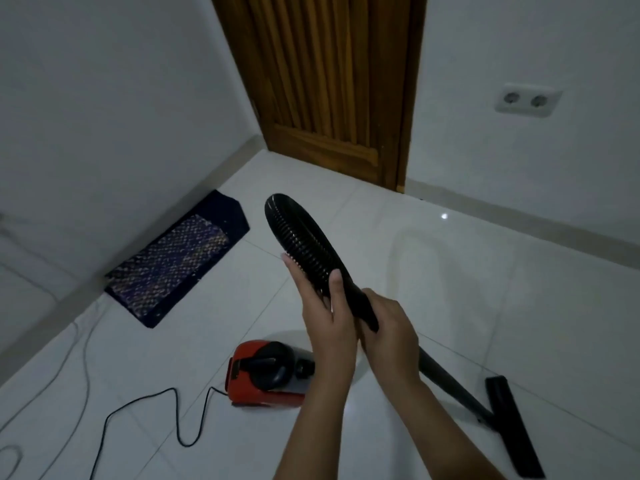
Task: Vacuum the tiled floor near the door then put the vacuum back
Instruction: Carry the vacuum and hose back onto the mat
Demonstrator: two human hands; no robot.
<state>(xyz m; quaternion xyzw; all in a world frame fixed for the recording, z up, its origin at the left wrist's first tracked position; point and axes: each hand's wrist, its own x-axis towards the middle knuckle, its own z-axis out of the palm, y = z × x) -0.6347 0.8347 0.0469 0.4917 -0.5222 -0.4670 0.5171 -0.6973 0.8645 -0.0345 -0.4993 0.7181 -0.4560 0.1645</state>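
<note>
Head view: both hands are up over the tiled floor (450,289), on the vacuum's wand. Left hand (325,313) has its fingers (299,280) stretched out straight and together along the far side of the black ribbed hose (298,230), thumb (335,282) laid over the near side, so the hose is pinched between them. The hose loops back on itself just past the fingertips. Right hand (391,327) is curled tight round the smooth pipe (450,386), touching the left hand's heel. The pipe runs down right to the floor nozzle (512,434), which sits on the tiles. Red vacuum (266,375) is on the floor below the hands, black cord (173,417) trailing left. Blue mat (180,258) lies by the left wall, wooden door (329,81) is ahead, and there's a socket (526,100) to its right.
</note>
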